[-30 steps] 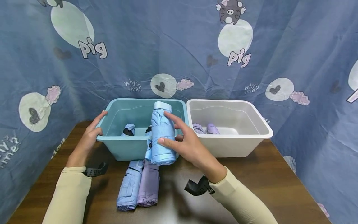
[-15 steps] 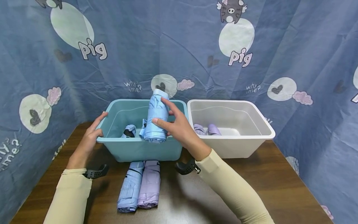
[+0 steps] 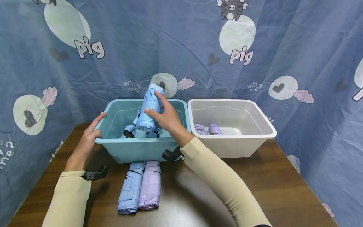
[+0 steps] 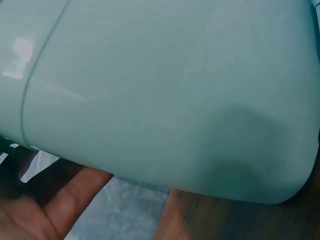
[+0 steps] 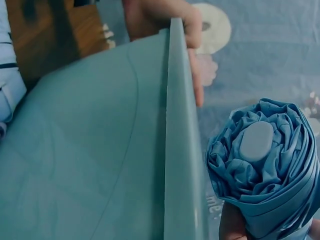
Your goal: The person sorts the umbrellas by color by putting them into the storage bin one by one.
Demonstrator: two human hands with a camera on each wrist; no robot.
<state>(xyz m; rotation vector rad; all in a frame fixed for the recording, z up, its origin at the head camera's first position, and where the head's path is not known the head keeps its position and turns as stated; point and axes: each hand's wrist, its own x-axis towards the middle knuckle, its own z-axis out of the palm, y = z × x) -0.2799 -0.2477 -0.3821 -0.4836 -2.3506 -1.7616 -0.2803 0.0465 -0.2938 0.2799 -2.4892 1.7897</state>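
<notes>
My right hand grips a folded light blue umbrella, tilted, over the teal bin. The right wrist view shows that umbrella's end with a pale oval button, beyond the bin's rim. At the bin's left side my left hand holds the rim, fingers over the edge. Inside the teal bin, another blue umbrella shows partly behind the front wall. On the table in front lie a folded blue umbrella and a folded purple umbrella, side by side.
A white bin stands right beside the teal one, with two purple umbrellas inside. Both bins sit on a dark wooden table. A blue printed curtain hangs behind.
My right hand has carried the blue umbrella up, away from me and leftward, from the bin's front edge to over its inside. The left hand stays at the rim.
</notes>
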